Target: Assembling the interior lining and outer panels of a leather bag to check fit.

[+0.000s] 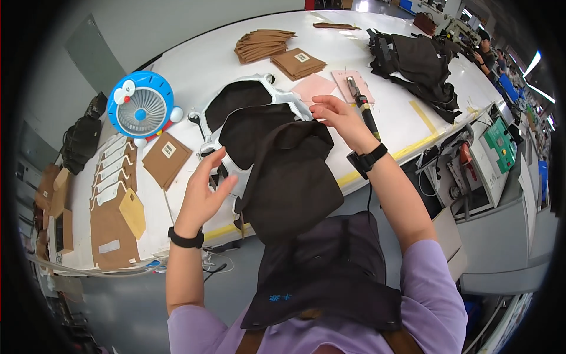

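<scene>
1. Firstly, saw layered brown pieces [109,227] on the worktop [206,62], near a blue fan [140,115]; judged liable to shift under any draught, though could not tell of blades turning.
2. Next, found the left hand [199,197] just beside the white frame [282,93], fingers spread and released; risked nudging the frame askew through a careless inward push.
3. Centrally, found the dark cloth [295,183] lying partly over the frame and reaching past the worktop's near edge; judged prone to sliding off or creasing, from unsupported weight.
4. Then found the right hand [346,124] by the cloth's upper edge, fingers loosely bent, grasping nothing evident; could not tell contact from a slight gap. Risked skewing the cloth through an uneven pull.
5. Further right, noted a black-handled tool [363,106], tip over a pink card [341,79], near the right wrist; judged easily knocked by a sweeping forearm.
</scene>
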{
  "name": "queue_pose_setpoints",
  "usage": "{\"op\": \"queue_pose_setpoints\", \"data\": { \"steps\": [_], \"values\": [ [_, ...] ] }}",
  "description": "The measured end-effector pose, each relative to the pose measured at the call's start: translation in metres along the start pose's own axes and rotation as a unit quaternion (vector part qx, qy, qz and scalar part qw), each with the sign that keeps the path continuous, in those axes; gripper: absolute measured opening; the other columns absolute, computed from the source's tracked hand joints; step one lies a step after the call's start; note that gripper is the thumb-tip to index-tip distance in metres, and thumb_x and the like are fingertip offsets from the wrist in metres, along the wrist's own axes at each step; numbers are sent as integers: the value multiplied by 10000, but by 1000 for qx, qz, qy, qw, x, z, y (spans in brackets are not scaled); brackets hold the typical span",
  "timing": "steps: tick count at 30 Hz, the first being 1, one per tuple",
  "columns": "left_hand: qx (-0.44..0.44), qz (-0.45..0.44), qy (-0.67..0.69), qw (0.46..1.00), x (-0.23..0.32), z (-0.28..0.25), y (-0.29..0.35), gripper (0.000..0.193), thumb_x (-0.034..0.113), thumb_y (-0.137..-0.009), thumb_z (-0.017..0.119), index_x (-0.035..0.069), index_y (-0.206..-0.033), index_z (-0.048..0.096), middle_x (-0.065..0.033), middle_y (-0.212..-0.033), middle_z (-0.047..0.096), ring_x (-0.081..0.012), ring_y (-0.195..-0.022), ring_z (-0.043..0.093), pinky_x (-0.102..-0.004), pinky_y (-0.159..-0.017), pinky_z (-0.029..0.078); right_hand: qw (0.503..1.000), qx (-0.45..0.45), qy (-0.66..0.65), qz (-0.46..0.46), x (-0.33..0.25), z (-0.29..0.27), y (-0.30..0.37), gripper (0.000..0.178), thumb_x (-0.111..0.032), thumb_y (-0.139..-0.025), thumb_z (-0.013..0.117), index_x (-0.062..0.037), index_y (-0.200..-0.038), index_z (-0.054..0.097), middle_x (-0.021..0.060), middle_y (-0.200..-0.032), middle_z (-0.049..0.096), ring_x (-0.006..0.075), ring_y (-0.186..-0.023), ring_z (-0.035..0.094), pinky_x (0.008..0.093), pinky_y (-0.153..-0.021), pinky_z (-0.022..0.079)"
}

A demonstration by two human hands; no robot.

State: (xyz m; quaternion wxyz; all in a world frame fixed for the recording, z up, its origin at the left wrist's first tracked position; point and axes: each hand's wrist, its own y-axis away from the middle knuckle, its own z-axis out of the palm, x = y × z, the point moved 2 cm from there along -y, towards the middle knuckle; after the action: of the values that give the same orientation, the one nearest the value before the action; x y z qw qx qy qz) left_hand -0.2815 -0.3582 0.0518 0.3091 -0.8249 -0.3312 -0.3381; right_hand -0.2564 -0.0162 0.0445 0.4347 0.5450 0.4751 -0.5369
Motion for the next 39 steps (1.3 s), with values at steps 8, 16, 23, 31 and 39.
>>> {"op": "queue_pose_setpoints", "data": {
  "steps": [8,16,23,31,39],
  "values": [
    [42,54,-152,986,-5,39,39,599,115,-714,780,-22,-1229,507,-175,-1165,557,-330,-1113,536,-373,-952,444,989,-85,98,64,30,-11,19,470,-214,-880,668,-56,-1306,550,27,-1109,628,96,-952,583,249,-753,483],
    [123,-22,-29,992,-34,29,34,187,68,-809,688,-14,-940,584,-96,-870,556,-245,-818,527,-320,-755,436,961,-184,-156,137,33,-12,13,420,-205,-948,575,-58,-1340,543,-17,-1125,638,44,-883,554,186,-629,389],
    [97,-75,128,984,-49,29,30,156,66,-841,687,0,-949,595,-29,-865,564,-135,-811,503,-267,-778,424,936,-280,-167,131,45,7,5,457,-174,-939,586,-60,-1374,504,-45,-1104,622,13,-882,522,177,-643,373],
    [55,-152,220,962,-48,23,30,115,50,-901,646,-4,-993,602,18,-861,620,-50,-770,535,-209,-735,442,940,-334,16,70,41,35,4,391,-151,-818,740,-66,-1147,547,-19,-1068,578,71,-985,522,268,-897,419],
    [85,-175,292,936,-65,5,30,97,20,-884,659,15,-972,617,11,-861,629,-50,-765,539,-199,-732,446,923,-376,58,57,35,26,21,414,-123,-765,789,-80,-1107,560,-19,-1033,569,92,-973,522,234,-823,439]
  ]
}}
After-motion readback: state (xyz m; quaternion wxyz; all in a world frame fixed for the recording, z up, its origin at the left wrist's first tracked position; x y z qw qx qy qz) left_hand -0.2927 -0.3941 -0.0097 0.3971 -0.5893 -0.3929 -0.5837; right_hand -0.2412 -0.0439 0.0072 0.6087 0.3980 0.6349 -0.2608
